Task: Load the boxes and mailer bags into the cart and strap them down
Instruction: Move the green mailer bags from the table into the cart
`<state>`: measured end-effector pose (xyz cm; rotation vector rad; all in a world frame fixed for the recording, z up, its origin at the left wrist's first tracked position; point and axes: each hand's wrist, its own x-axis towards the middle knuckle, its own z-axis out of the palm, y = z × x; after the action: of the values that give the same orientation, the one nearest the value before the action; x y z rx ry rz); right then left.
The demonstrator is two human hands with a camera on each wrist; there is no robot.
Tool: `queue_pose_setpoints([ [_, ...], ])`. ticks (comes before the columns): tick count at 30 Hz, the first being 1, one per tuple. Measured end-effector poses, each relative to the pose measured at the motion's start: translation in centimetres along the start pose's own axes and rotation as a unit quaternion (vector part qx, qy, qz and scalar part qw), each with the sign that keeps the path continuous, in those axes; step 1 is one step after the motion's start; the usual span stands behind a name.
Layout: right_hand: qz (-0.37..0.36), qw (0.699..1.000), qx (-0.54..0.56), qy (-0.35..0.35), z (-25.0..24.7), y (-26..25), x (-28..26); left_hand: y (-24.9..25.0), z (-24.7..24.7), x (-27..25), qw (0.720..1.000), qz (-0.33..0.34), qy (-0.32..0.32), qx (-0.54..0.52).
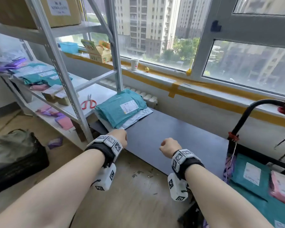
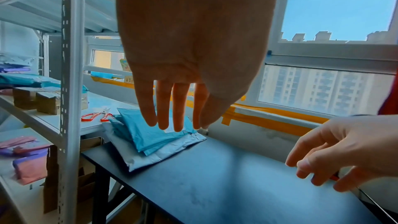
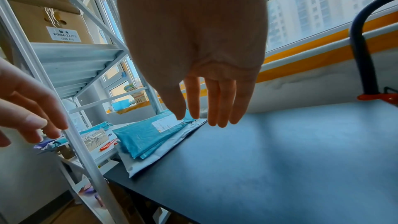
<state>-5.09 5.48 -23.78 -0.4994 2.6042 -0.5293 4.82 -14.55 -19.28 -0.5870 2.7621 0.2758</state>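
A stack of teal mailer bags [image 1: 122, 109] lies on a grey mailer [image 1: 138, 116] at the left end of the dark table [image 1: 171, 137]. My left hand [image 1: 120, 138] hovers just short of the stack's near corner, fingers straight and holding nothing [image 2: 168, 108]. My right hand [image 1: 169, 145] hangs over the table's front edge, fingers relaxed and bare [image 3: 211, 105]. The cart [image 1: 247, 116] with its black handle stands at the right. It carries a teal mailer [image 1: 252, 175] and a pink mailer [image 1: 283, 186]. In the right wrist view the teal stack [image 3: 146, 137] lies beyond my fingertips.
A white metal shelf rack [image 1: 62, 76] stands at the left, holding more mailers [image 1: 39, 76], small brown boxes [image 1: 59, 97] and red scissors [image 1: 88, 102]. A dark bag [image 1: 15, 158] sits on the floor. The window sill [image 1: 171, 78] runs behind the table.
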Motion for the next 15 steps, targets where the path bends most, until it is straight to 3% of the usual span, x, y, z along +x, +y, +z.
queue_pose_setpoints([
  [7,0.022,0.998,0.051,0.004,2.6,-9.4,6.4,-8.9,-4.4,7.3,0.999,0.005,0.02,-0.032],
  [15,0.037,0.98,0.196,-0.003,5.8,-13.6,17.2,-14.0,-5.4,17.6,0.995,-0.008,0.042,-0.095],
])
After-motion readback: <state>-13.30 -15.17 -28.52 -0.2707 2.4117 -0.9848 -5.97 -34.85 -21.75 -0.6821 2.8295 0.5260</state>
